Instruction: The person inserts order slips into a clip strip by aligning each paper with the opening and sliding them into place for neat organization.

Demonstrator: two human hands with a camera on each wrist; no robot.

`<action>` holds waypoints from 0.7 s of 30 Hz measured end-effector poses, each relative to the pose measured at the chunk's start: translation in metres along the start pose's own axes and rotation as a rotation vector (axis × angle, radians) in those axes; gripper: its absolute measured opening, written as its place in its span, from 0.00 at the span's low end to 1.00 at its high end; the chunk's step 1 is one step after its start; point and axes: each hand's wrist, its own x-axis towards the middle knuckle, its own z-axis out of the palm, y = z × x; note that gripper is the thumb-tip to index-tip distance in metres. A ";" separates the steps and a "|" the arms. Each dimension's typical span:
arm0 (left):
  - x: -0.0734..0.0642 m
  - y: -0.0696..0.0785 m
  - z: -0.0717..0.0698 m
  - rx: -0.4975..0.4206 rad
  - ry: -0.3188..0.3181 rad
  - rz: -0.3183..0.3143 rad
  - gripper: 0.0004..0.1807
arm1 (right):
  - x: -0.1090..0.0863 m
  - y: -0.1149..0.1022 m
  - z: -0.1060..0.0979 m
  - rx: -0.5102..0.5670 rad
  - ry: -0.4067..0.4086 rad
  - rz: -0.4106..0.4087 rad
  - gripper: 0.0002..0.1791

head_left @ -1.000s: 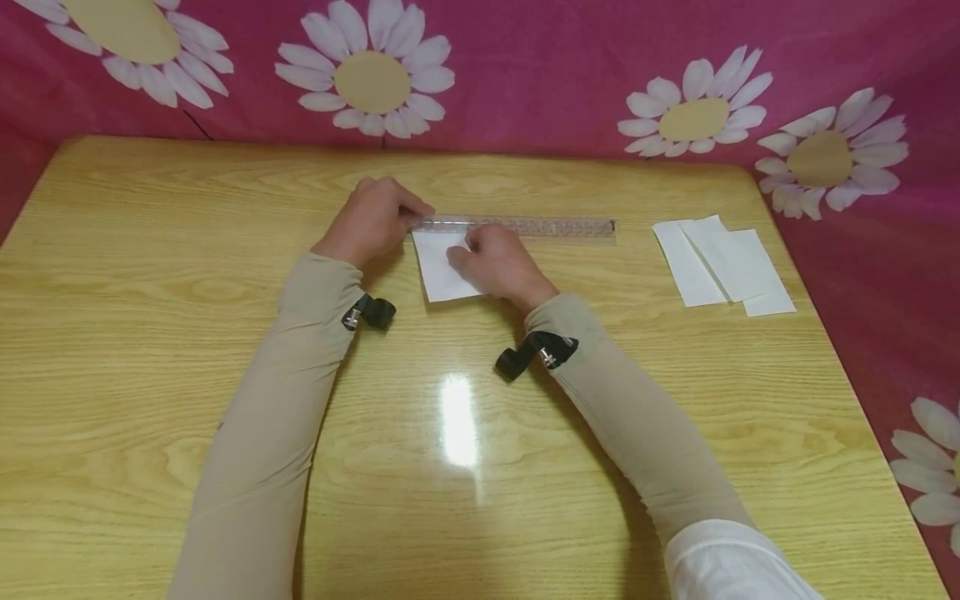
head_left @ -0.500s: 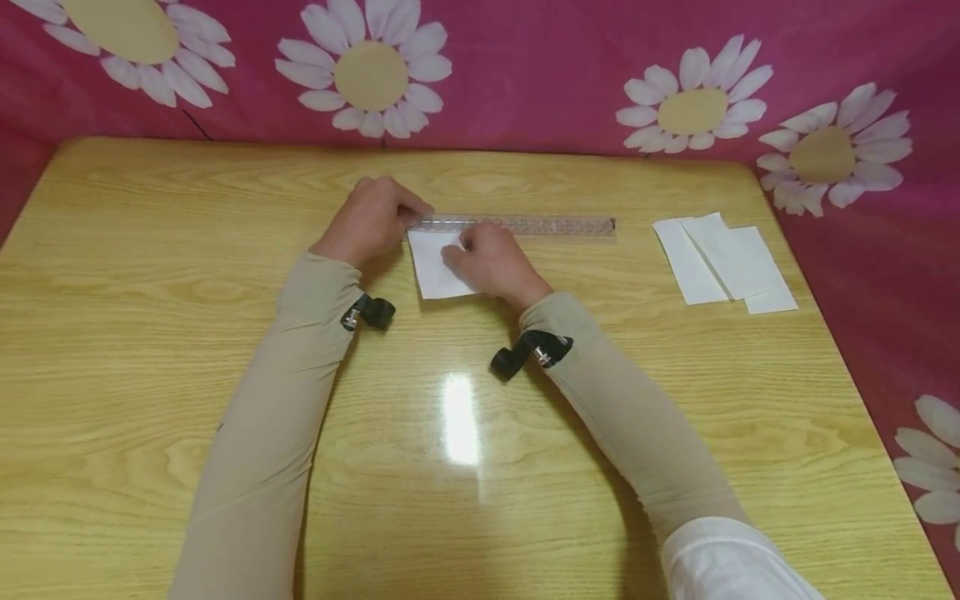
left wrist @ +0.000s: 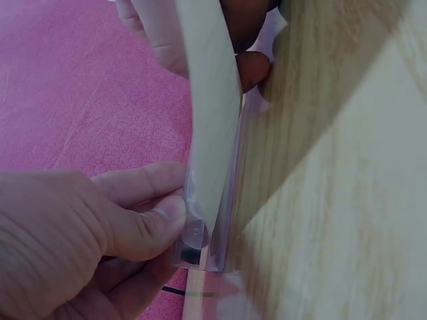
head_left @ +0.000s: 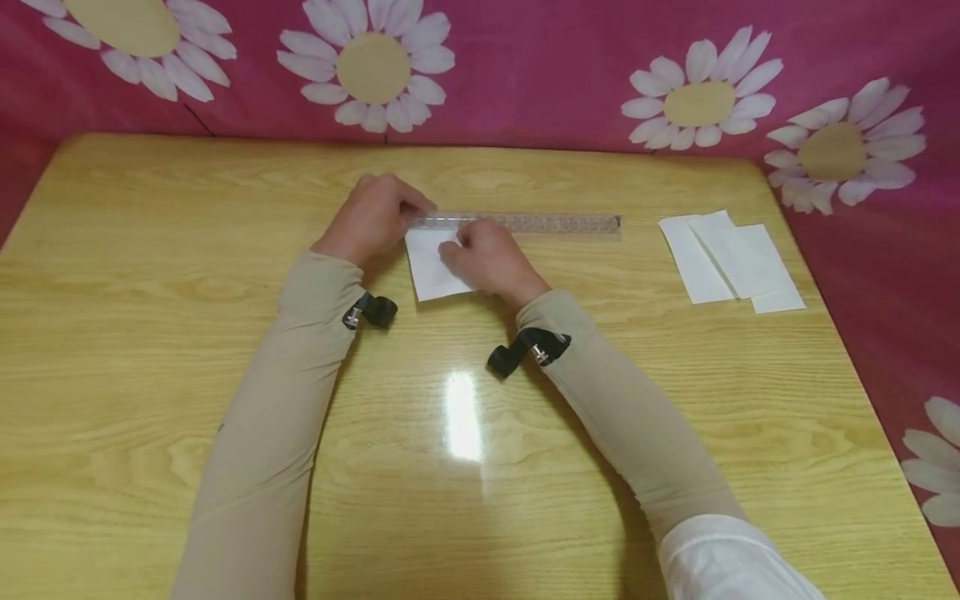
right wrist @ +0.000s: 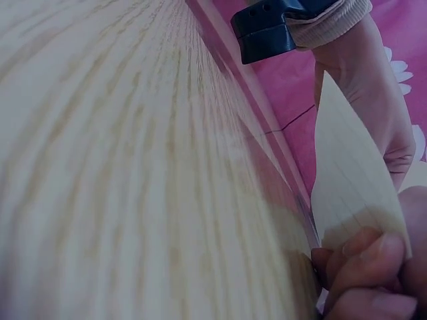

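Observation:
A long clear plastic strip (head_left: 570, 222), ruler-like with markings along it, lies crosswise near the table's far side. At its left end my left hand (head_left: 371, 217) pinches it between thumb and fingers; the left wrist view shows the thumb (left wrist: 150, 227) on the strip's end beside a dark spot. A white piece of paper (head_left: 431, 271) has its far edge along the strip. My right hand (head_left: 491, 262) pinches this paper with curled fingers, hiding its right part. In the right wrist view the paper (right wrist: 353, 180) stands bent up from the fingers (right wrist: 367, 260).
Several white paper pieces (head_left: 720, 258) lie overlapping at the right side of the wooden table (head_left: 187, 350). A pink cloth with daisies (head_left: 525, 75) hangs behind the table's far edge. Black wrist cameras (head_left: 510, 358) stick out from both sleeves.
My right hand and the paper have slid slightly left along the strip. My left hand keeps its place at the strip's left end.

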 end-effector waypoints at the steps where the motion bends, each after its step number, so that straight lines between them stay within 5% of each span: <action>1: 0.000 0.000 0.000 0.000 0.000 -0.001 0.17 | 0.000 0.000 0.000 0.012 -0.003 0.006 0.23; 16: 0.000 0.001 0.002 0.031 0.027 0.015 0.18 | -0.003 0.002 -0.005 0.098 -0.065 0.020 0.26; 21: 0.001 -0.001 0.003 0.040 0.036 0.028 0.17 | 0.001 -0.001 -0.003 0.009 -0.045 -0.002 0.25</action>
